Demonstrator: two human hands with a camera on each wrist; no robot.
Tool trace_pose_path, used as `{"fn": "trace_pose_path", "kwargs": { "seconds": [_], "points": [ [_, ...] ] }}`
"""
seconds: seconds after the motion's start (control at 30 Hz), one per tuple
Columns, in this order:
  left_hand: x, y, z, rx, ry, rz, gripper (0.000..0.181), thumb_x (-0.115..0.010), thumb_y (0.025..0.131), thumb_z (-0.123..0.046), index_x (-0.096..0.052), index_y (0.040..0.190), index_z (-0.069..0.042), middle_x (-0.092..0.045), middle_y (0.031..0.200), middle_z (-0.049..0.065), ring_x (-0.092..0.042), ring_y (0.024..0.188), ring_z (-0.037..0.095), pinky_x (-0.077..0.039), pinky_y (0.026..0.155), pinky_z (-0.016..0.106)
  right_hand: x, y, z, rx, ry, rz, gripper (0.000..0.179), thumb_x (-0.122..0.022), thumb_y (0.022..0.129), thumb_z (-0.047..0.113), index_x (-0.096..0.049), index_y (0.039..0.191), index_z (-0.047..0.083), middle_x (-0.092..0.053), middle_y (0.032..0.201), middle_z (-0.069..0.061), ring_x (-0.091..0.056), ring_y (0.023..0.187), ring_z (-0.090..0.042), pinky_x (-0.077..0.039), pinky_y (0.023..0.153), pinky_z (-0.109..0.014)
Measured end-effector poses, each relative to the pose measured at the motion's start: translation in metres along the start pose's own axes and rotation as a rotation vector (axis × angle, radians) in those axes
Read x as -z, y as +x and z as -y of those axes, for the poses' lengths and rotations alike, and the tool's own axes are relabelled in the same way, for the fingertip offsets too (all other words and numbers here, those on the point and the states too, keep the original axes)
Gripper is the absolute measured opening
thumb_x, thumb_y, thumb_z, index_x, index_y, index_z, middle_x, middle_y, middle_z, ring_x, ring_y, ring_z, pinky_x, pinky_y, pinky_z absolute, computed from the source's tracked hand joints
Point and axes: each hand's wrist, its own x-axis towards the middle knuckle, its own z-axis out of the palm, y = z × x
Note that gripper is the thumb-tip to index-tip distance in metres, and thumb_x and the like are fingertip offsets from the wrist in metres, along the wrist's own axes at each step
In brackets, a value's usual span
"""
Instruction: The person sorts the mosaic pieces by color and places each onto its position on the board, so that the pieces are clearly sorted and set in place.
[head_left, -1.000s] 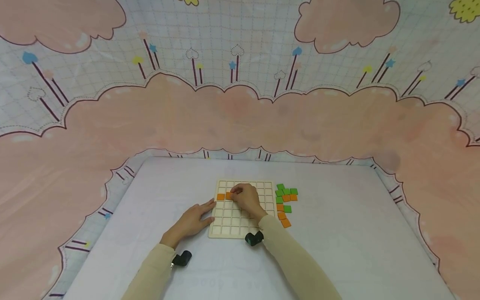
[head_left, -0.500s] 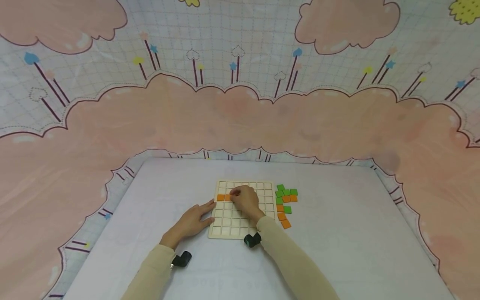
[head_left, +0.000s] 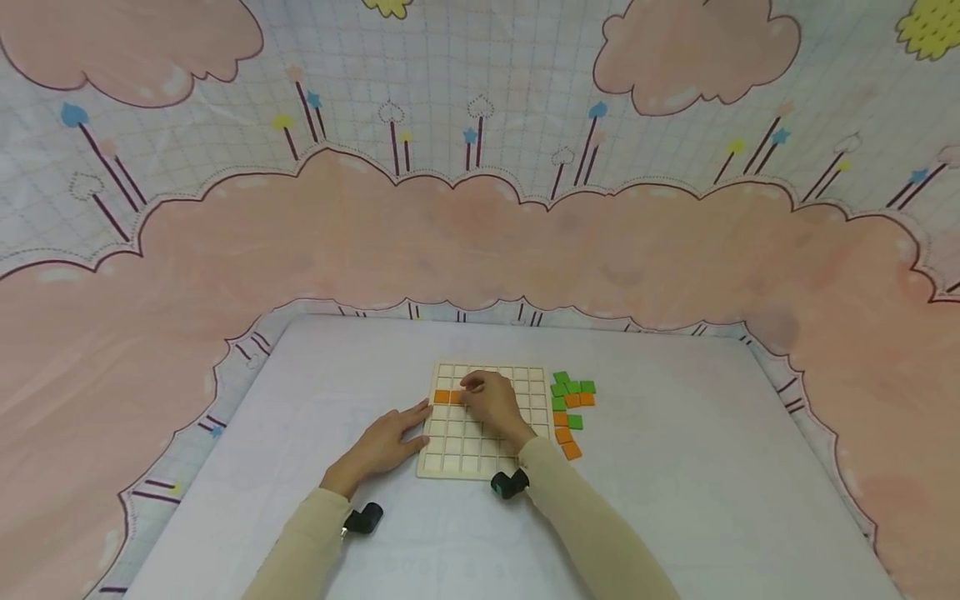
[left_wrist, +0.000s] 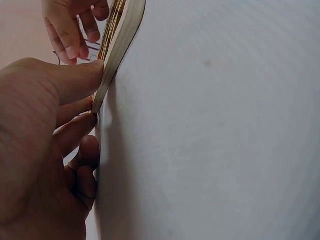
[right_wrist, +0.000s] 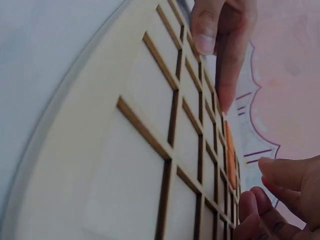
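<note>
A pale wooden grid board (head_left: 472,450) lies on the table, with an orange square tile (head_left: 442,397) in a cell at its left side. A second orange tile (head_left: 456,397) sits in the cell to its right. Over that second tile is my right hand (head_left: 493,404); in the right wrist view its thumb and fingertips are apart, with nothing visible between them. My left hand (head_left: 384,439) rests at the board's left edge. In the left wrist view, the left thumb (left_wrist: 82,77) touches the board's rim (left_wrist: 122,42) and its fingers lie along the side.
Right of the board lie several loose green tiles (head_left: 573,422) and orange tiles (head_left: 572,450) in an uneven cluster. The table (head_left: 712,467) has a white cover. Behind it hangs a patterned cloth (head_left: 525,250). A small black camera (head_left: 510,483) is worn at the right wrist.
The second orange tile, slightly raised in my right fingers a second ago, now lies level beside the first. The right fingers have parted from it. My left hand has stayed in place.
</note>
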Motion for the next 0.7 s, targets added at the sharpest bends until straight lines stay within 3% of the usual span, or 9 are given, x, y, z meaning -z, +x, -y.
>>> {"fn": "trace_pose_path", "kwargs": {
  "seconds": [0.37, 0.7],
  "points": [
    [-0.001, -0.001, 0.001, 0.029, -0.005, -0.004, 0.058, -0.064, 0.095, -0.029, -0.045, 0.148, -0.015, -0.036, 0.159, -0.001, -0.04, 0.141, 0.043, -0.032, 0.115, 0.06, 0.011, -0.012, 0.01, 0.062, 0.047, -0.011, 0.02, -0.072, 0.09, 0.022, -0.072, 0.103, 0.006, -0.07, 0.096, -0.003, -0.065, 0.085, -0.015, -0.055, 0.073, -0.028],
    [-0.003, -0.001, 0.0, 0.037, -0.009, -0.006, 0.058, -0.064, 0.095, -0.031, -0.046, 0.148, -0.017, -0.036, 0.159, -0.002, -0.039, 0.141, 0.044, -0.034, 0.114, 0.06, 0.025, -0.027, 0.015, 0.048, 0.114, -0.008, 0.014, -0.073, 0.089, 0.023, -0.072, 0.099, 0.013, -0.07, 0.093, -0.002, -0.064, 0.082, -0.013, -0.054, 0.07, -0.025]
  ]
}}
